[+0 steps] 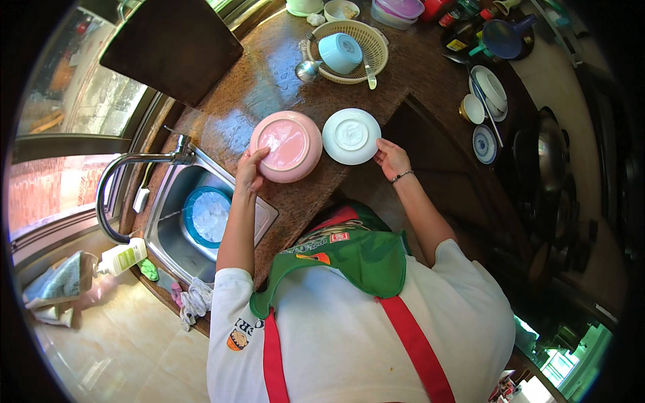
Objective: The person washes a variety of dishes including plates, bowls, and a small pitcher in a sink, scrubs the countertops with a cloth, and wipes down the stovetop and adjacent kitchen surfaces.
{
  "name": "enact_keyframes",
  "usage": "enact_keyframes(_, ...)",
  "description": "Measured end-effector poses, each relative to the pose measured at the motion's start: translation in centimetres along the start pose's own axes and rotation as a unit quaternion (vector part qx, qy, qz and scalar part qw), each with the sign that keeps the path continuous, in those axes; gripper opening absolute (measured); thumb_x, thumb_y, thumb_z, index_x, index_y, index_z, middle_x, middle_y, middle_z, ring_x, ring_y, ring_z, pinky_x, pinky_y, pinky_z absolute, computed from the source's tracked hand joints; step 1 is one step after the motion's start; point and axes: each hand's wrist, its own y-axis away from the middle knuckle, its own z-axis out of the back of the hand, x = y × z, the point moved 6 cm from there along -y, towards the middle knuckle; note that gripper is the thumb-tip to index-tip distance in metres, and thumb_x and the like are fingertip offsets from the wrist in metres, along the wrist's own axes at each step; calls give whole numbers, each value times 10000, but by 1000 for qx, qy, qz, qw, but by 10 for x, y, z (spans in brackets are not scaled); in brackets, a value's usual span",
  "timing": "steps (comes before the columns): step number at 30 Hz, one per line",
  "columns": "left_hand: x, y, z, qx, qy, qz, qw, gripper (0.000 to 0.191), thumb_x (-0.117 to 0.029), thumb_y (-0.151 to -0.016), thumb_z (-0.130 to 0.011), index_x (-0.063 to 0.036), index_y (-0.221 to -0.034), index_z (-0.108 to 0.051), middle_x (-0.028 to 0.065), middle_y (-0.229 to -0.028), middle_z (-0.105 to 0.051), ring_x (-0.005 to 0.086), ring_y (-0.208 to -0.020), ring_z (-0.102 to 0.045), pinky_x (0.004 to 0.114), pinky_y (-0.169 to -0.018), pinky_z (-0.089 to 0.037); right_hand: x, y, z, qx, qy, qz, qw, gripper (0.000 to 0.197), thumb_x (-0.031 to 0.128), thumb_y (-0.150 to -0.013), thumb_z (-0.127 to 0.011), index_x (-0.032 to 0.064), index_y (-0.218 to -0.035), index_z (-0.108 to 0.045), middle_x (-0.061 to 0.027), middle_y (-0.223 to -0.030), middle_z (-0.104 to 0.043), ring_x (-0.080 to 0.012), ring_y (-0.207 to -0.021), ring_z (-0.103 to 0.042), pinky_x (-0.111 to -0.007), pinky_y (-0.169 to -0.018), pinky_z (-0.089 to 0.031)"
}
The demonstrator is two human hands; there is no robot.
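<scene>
My left hand [250,170] grips the near left rim of a pink dish [283,143], its thumb lying over the underside. That dish is bottom up, with its foot ring showing. To its right, my right hand [392,158] pinches the edge of a white plate [351,136], whose base also faces me. The two pieces are side by side, almost touching, above the brown stone countertop [322,184]. Whether either rests on the counter, I cannot tell.
A beige basket [377,48] holds a light blue bowl [340,53]; a ladle [306,70] lies beside it. At left, a faucet [121,163] arches over a steel sink [171,247] containing a teal basin [190,214]. Stacked dishes [490,88] stand on the right.
</scene>
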Motion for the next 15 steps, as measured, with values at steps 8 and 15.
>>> enact_keyframes(8, 27, -42, -49, 36, 4, 38, 999, 404, 1, -738, -716, -6, -1092, -521, 119, -1018, -642, 221, -910, -636, 363, -871, -513, -11, -10, 21, -7, -20, -13, 1000, 213, 185, -853, -661, 84, -1038, -630, 3, -931, -651, -134, -838, -595, -310, -813, -410)
enact_keyframes(15, 41, -52, -73, 38, -6, 39, 999, 385, 7, -741, -706, 8, -1080, -523, 125, -1037, -637, 224, -930, -634, 355, -881, -508, -13, -16, 30, -23, -41, -37, 998, 262, 187, -862, -654, 80, -1094, -592, -24, -972, -647, -168, -883, -599, -392, -834, -414)
